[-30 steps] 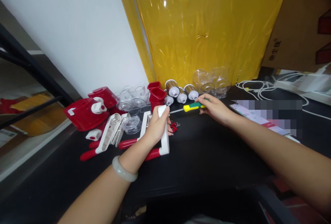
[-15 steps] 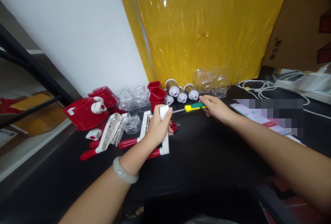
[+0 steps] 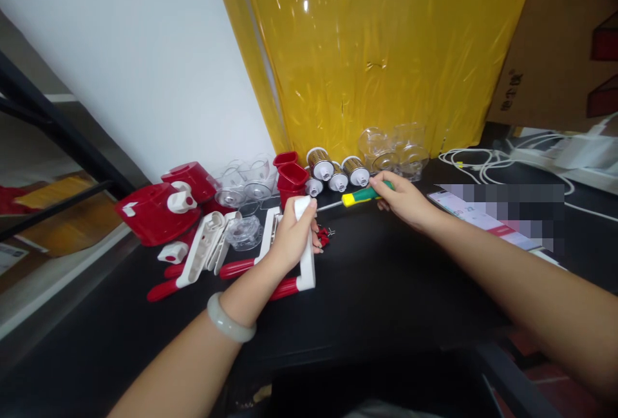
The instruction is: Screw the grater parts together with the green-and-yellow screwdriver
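Note:
My left hand (image 3: 294, 231) is closed round a white crank handle (image 3: 307, 263) with a red grip (image 3: 286, 288). In my right hand (image 3: 398, 196) is the green end of a green and yellow screwdriver (image 3: 360, 196). Its metal shaft points left, towards the white part at my left thumb; whether the tip touches is hidden. Small red pieces with screws (image 3: 326, 236) lie just right of my left fingers. Another white handle with a red grip (image 3: 237, 268) lies beside my left wrist.
Red housings (image 3: 157, 215), white handles (image 3: 197, 250) and clear plastic parts (image 3: 245, 232) stand at the left. Metal drums (image 3: 321, 163) and red hoppers (image 3: 292, 176) are at the back. A phone (image 3: 483, 215) and white cables (image 3: 487, 163) lie right.
My right hand's fingers have shifted on the screwdriver, so more of its green handle shows. The screwdriver sits slightly further left. My left hand still grips the white handle.

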`<state>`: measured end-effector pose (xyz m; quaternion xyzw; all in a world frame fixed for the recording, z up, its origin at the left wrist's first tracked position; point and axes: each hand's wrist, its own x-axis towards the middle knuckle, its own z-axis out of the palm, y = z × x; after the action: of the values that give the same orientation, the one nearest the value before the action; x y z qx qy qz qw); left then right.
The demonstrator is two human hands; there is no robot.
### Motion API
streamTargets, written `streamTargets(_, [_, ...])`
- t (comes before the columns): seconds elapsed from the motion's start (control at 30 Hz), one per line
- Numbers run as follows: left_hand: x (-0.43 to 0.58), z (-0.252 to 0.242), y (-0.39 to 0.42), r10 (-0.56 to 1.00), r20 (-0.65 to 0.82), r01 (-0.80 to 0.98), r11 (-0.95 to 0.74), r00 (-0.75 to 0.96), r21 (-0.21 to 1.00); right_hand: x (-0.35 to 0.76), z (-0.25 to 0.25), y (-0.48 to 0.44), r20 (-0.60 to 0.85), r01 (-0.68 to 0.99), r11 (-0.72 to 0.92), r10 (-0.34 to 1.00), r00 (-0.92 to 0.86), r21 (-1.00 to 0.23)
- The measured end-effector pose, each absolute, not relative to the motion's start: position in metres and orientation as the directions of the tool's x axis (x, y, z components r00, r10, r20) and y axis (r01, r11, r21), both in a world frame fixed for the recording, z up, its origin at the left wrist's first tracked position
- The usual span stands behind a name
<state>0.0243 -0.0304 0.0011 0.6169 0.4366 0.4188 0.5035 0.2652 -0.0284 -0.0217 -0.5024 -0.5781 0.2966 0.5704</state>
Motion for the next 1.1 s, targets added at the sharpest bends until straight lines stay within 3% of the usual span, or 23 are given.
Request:
streamTargets(0.53, [0.025, 0.001, -0.029, 0.955, 0.021, 0.042, -0.035, 0.297, 0.998, 0.266, -0.021, -0.028, 0.366, 0.047, 0.363, 0.919, 0.144, -0.930])
streamTargets(0.77, [0.024, 0.000, -0.032, 0.954, 0.132, 0.102, -0.165, 0.267, 0.981, 0.263, -0.014, -0.033, 0.337, 0.177, 0.315, 0.935, 0.108, -0.932])
streamTargets(0.97, [0.018, -0.010, -0.028, 0.896, 0.343, 0.244, -0.413, 0.284, 0.877, 0.263, -0.016, -0.032, 0.209, 0.263, 0.155, 0.959, 0.190, -0.952])
streamTargets(1.1, [0.017, -0.012, -0.026, 0.899, 0.333, 0.237, -0.402, 0.283, 0.884, 0.264, -0.019, -0.029, 0.164, 0.238, 0.112, 0.964, 0.209, -0.965])
